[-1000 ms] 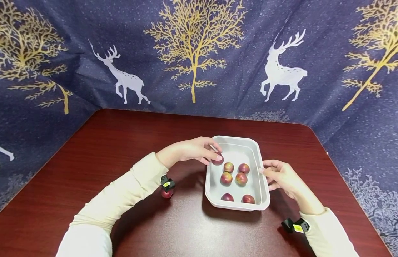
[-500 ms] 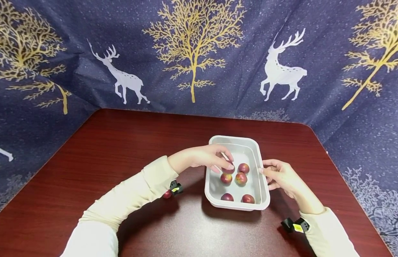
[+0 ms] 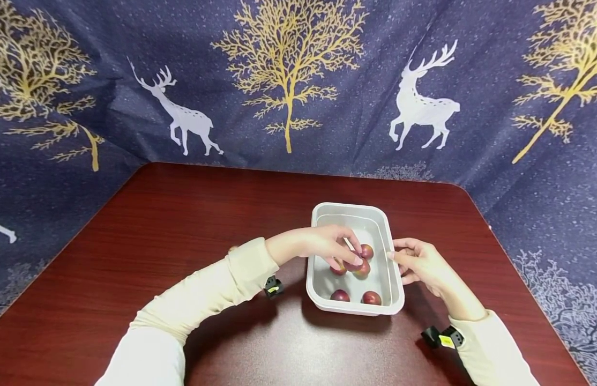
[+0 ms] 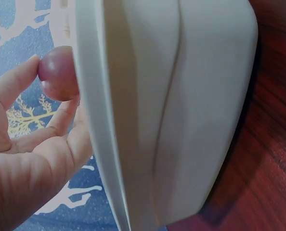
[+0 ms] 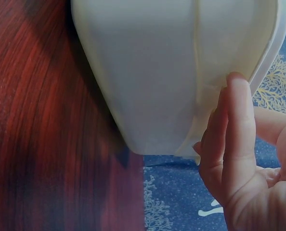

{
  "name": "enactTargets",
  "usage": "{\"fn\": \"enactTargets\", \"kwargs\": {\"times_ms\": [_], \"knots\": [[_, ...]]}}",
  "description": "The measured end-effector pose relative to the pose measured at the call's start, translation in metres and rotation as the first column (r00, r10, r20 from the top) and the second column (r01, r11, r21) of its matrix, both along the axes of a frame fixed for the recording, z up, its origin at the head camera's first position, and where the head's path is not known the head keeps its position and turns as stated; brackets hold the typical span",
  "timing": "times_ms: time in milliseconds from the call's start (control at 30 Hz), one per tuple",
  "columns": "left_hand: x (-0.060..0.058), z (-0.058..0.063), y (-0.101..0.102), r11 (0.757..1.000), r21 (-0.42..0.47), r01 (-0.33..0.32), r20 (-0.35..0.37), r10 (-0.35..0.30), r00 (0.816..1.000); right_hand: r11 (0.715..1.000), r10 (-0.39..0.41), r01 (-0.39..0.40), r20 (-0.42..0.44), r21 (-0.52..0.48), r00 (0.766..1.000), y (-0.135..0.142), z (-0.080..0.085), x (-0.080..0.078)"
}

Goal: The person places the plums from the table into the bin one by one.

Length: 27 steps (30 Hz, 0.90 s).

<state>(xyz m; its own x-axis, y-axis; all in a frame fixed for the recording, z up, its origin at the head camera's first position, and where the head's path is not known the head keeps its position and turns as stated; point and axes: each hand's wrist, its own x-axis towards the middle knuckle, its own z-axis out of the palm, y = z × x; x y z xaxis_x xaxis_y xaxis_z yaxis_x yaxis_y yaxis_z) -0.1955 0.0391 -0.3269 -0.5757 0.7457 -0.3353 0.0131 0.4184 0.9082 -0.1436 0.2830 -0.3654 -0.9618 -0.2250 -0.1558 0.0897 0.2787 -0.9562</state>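
My left hand (image 3: 322, 242) reaches over the left rim of a white plastic container (image 3: 351, 309). Thumb and fingertips pinch a dark red plum (image 4: 59, 72) above the other fruit inside. Under that hand, one red-yellow plum (image 3: 338, 267) is partly covered. Close by are a plum (image 3: 363, 269) and another plum (image 3: 367, 251). Two more plums, a dark one (image 3: 340, 295) and a redder one (image 3: 371, 298), lie near the front wall. At the right side, my right hand (image 3: 419, 262) grips the container's rim, thumb on top and fingers along the outer wall (image 5: 148, 72).
The container stands on a dark red wooden table (image 3: 192, 203). Just behind the left sleeve (image 3: 221, 284), a small pale-orange rounded edge (image 3: 233, 249) peeks out. A blue cloth (image 3: 327, 134) with deer and trees hangs behind the table.
My left hand has moved right and toward me with the plum, from the container's left rim to over its middle. The plum on the table is now hidden by the left arm. The right hand stays put.
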Motion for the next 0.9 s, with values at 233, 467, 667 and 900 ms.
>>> {"fn": "enactTargets", "kwargs": {"times_ms": [233, 467, 667, 900], "knots": [[0.0009, -0.0006, 0.0047, 1.0, -0.017, 0.014, 0.015, -0.014, 1.0, 1.0, -0.013, 0.013, 0.005, 0.013, 1.0, -0.0009, 0.0006, -0.0002], [0.0008, -0.0006, 0.0053, 0.999, -0.038, 0.018, 0.004, -0.018, 1.0, 1.0, -0.015, 0.014, 0.007, 0.025, 1.0, -0.001, -0.0003, -0.0011], [-0.0002, -0.0017, 0.0027, 0.999, -0.023, 0.023, -0.028, -0.023, 0.999, 1.0, -0.02, 0.02, 0.004, 0.023, 1.0, -0.0005, -0.0004, -0.0009], [0.0008, 0.0004, -0.0034, 1.0, 0.011, 0.02, -0.081, -0.019, 0.997, 1.0, -0.014, 0.015, -0.006, 0.023, 1.0, -0.0005, 0.0003, -0.0003]]}}
